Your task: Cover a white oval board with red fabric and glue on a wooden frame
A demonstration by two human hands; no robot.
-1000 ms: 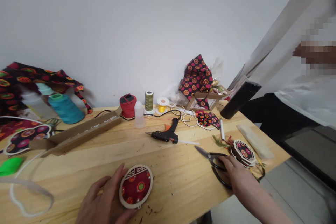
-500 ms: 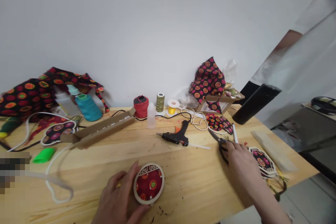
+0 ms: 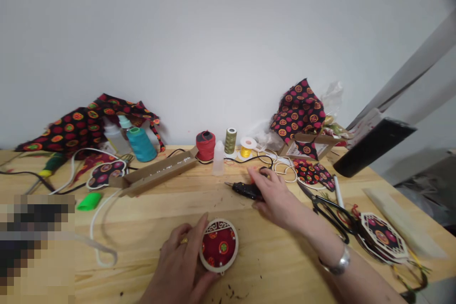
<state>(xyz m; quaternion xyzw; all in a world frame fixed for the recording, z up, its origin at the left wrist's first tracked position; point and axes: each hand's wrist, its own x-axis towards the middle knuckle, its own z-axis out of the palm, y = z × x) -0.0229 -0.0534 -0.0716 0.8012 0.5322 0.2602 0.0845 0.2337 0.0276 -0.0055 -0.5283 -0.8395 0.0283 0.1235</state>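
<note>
My left hand grips the left edge of a round wooden-framed ornament by its thumb and fingers. The ornament has dark red patterned fabric, a fretwork strip at its top and a small loop at its bottom. My right hand is closed over the rear of a black glue gun, whose nozzle points left; the hand hides part of its handle. Black-handled scissors lie on the table to the right of my right hand, beside an octagonal fabric-filled ornament.
A long cardboard tray, a teal thread cone, a small translucent bottle and a yellow thread spool stand toward the wall. A black cylinder leans at the right. A green piece and a white cord lie left.
My right hand has moved left from the scissors to the glue gun, leaving the scissors on the table. My left hand stays on the round ornament. The whole view has shifted slightly.
</note>
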